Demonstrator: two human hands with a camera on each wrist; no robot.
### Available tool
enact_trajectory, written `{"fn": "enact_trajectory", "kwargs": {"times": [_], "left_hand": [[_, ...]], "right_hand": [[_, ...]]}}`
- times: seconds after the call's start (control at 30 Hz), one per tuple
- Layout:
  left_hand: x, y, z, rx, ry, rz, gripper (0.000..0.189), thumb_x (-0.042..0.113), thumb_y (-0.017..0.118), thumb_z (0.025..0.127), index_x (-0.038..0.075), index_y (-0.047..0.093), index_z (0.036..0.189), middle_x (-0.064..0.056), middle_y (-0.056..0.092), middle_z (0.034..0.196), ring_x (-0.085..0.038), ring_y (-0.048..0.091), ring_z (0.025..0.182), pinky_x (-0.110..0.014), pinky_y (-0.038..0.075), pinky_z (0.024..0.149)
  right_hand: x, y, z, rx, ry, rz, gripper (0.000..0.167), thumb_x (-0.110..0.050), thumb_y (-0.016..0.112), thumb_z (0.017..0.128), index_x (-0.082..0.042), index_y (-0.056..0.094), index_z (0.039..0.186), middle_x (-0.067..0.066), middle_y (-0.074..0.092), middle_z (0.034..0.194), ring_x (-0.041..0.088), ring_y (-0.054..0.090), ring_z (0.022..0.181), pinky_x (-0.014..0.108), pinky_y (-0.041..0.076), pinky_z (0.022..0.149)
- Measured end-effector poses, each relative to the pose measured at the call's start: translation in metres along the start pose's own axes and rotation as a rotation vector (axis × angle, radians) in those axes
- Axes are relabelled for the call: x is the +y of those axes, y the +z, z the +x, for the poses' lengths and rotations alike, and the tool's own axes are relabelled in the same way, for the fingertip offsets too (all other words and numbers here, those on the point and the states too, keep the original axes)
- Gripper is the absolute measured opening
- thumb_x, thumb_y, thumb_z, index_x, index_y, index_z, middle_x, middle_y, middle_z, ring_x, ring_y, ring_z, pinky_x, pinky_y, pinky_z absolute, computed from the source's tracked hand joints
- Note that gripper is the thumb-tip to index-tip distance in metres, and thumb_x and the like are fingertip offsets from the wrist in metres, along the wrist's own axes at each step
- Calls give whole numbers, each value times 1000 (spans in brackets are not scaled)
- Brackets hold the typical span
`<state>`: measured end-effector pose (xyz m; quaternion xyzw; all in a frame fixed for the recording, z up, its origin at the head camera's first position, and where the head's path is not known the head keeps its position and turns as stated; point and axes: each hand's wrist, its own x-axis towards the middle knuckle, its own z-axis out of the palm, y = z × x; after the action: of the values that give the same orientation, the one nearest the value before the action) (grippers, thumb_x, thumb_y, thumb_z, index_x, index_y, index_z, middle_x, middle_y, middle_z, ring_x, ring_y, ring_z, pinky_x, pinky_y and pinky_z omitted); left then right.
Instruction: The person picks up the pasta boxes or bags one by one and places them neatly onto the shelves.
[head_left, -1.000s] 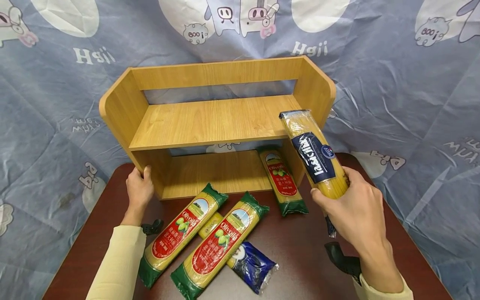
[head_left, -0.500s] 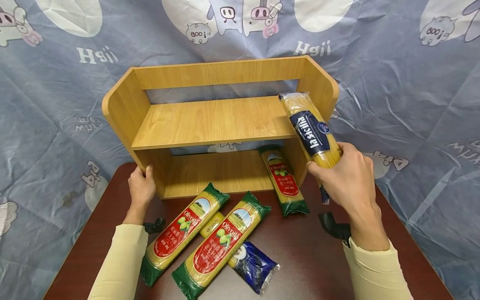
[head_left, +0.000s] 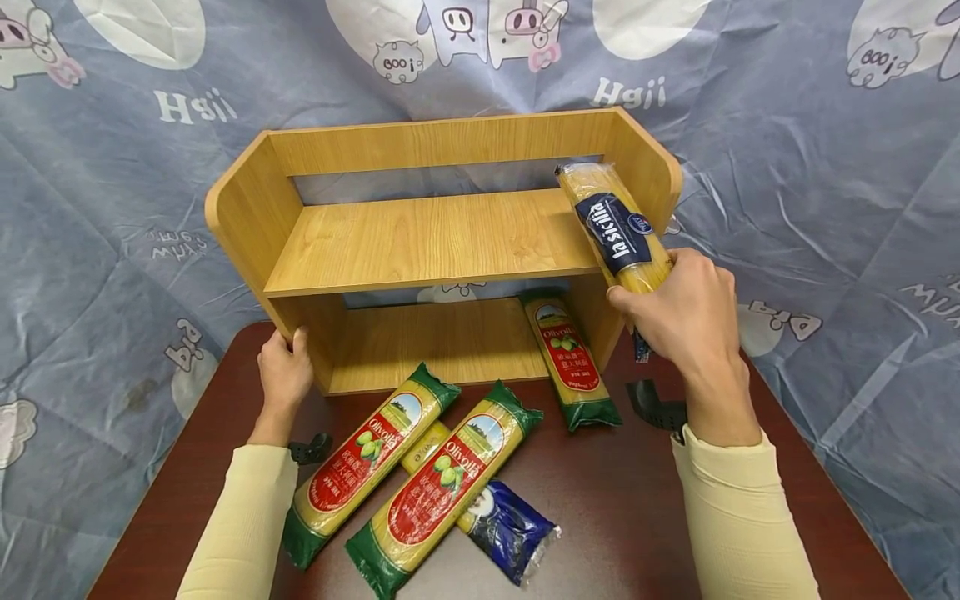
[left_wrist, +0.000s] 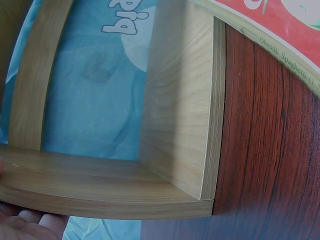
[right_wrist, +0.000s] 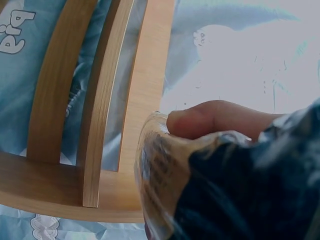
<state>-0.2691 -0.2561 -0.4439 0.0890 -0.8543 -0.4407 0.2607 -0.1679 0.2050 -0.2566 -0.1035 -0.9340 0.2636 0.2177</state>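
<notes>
My right hand grips the near end of a clear spaghetti pack with a dark blue label. In the head view its far end overlaps the right part of the upper shelf, and the pack slants up and left. In the right wrist view, my thumb lies along the pack's crinkled end. My left hand holds the left side panel of the wooden shelf near its bottom, thumb on the front edge. Fingers show under that panel in the left wrist view.
A green-and-red spaghetti pack leans out of the lower compartment's right end. Two similar packs, left and right, lie on the dark red table, crossing over a blue-and-yellow pack. A patterned cloth hangs behind.
My right hand has carried the blue-labelled spaghetti pack up and forward, from in front of the shelf to over its upper right part. My left hand stays on the side panel.
</notes>
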Motion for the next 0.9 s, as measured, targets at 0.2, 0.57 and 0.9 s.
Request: {"fn": "enact_trajectory", "kwargs": {"times": [0.2, 0.57, 0.9], "left_hand": [[2, 0, 2, -12, -10, -3, 36, 27, 51, 106, -6, 65, 101, -28, 70, 101, -41, 65, 100, -51, 45, 82], [1, 2, 3, -16, -19, -13, 36, 27, 52, 106, -6, 65, 99, -28, 70, 98, -39, 66, 96, -47, 46, 79], [-1, 1, 3, -9, -16, -7, 36, 26, 51, 107, -6, 65, 101, -27, 71, 99, -38, 66, 96, -46, 45, 78]], "right_hand": [[-7, 4, 17, -9, 68, 10, 64, -38, 77, 75, 6, 58, 117, 24, 64, 97, 45, 57, 89, 54, 46, 71], [-18, 19, 38, -63, 148, -17, 70, -40, 78, 77, 7, 52, 123, 26, 60, 105, 47, 59, 94, 61, 48, 76], [-27, 27, 52, -103, 142, -66, 66, -41, 79, 79, 9, 60, 117, 26, 61, 104, 48, 59, 96, 64, 47, 79]]}}
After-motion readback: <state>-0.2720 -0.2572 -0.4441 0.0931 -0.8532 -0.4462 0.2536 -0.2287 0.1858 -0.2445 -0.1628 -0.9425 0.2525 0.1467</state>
